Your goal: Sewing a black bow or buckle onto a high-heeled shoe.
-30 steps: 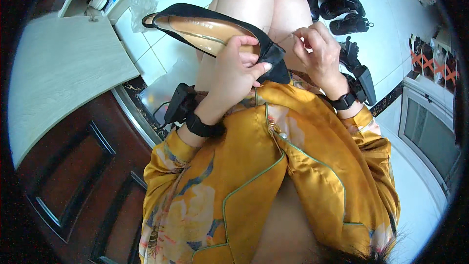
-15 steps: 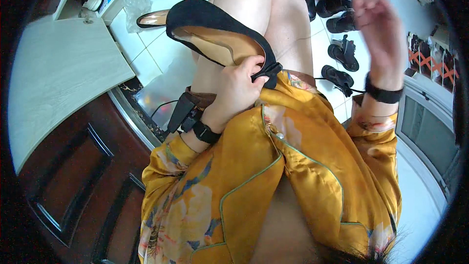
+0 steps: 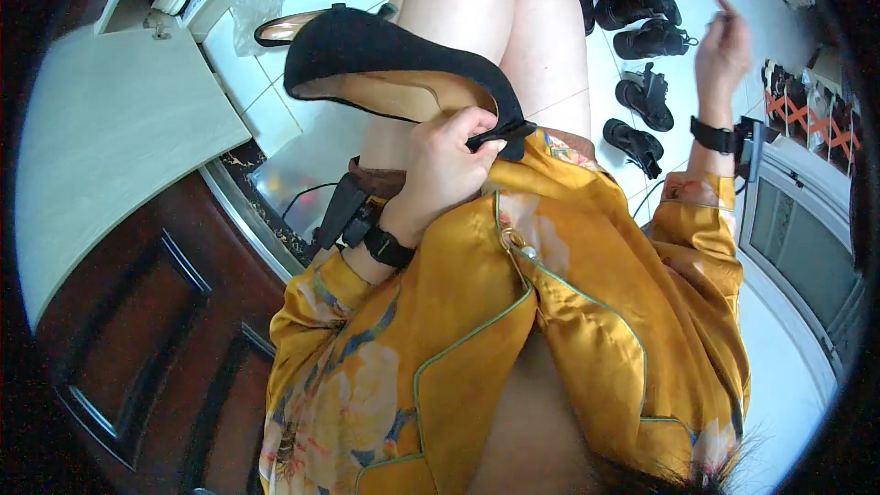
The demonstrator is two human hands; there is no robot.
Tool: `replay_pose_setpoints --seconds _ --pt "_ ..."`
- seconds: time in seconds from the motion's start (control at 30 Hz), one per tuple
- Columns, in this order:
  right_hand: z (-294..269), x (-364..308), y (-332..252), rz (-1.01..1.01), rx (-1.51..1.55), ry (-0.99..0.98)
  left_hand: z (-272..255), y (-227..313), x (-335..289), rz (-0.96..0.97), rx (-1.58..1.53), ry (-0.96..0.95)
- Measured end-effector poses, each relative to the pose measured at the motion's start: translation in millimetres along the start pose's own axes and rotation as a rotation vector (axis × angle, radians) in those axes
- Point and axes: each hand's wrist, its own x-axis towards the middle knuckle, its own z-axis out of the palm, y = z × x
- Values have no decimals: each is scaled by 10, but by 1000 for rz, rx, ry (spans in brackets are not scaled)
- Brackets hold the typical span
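Observation:
My left hand [image 3: 445, 151] is closed on the toe end of a black pump [image 3: 394, 50], beside its small dark bow [image 3: 500, 135]. The shoe lies tilted over my thighs, its tan insole showing. Some of my fingers reach inside the opening. My right hand [image 3: 722, 60] is raised at the far right, away from the shoe; a finger sticks out and I see nothing held. Another black shoe [image 3: 275, 29] with a shiny light insole stands past the held one, partly hidden by it.
Black sandals [image 3: 634, 147] and dark boots [image 3: 642, 14] line the tiled floor on the right. A clear plastic bag [image 3: 255, 2] lies at the upper left, near an open cabinet door [image 3: 128, 137]. Shoes fill a rack [image 3: 811, 115] at the right.
The held pump has swung slightly left and lower at its heel end. My right hand has pulled back a little, and its blur has eased.

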Motion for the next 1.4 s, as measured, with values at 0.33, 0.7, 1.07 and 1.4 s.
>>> replay_pose_setpoints --seconds 0.33,0.7,1.07,1.4 --pt "-468 -413 -1590 -271 837 -849 -68 158 15 85 121 42" --pt "-102 -442 -1689 -783 523 -1057 69 179 2 209 509 2" --pt "-29 -541 -1932 -703 831 -1179 -2188 80 -2469 -350 1132 1557" --pt "-102 -561 -2233 -910 816 -1188 -3086 6 -4515 -1071 1109 1894"
